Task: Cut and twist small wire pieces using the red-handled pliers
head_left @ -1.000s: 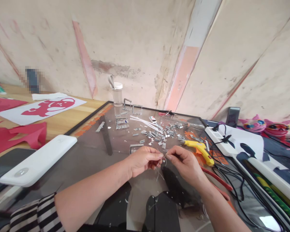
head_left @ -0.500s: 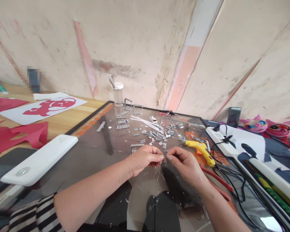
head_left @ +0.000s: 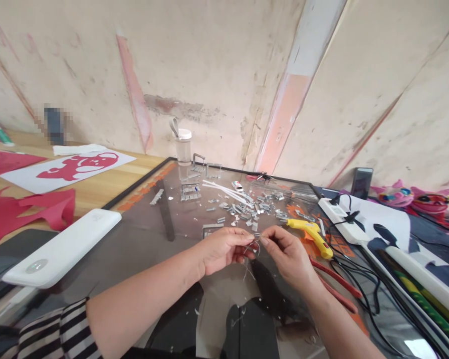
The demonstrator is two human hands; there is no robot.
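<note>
In the head view my left hand (head_left: pixel 230 249) is pinched, thumb against forefinger, above the middle of the dark glossy tabletop. Close on its right, my right hand (head_left: pixel 284 252) is pinched too. A thin pale thread (head_left: pixel 248 267) runs at the fingertips of both hands and dangles in loose strands below them. What else the fingers may hold is too small to make out. Beyond the hands lies a scattered pile of small grey folded pieces (head_left: pixel 265 204). White strips (head_left: pixel 228 192) lie behind that pile. A yellow glue gun (head_left: pixel 310 234) rests beside my right hand.
Red-handled pliers (head_left: pixel 338 286) lie by my right forearm. Black cables and a white power strip (head_left: pixel 346 222) run along the right side. A white power bank (head_left: pixel 63 247) lies at left. A lidded jar (head_left: pixel 183 148) and small grey frames (head_left: pixel 213 169) stand at the back.
The left fingers have loosened and spread slightly under the thumb pinch. My right hand has shifted slightly. Both hands stay close together over the same spot.
</note>
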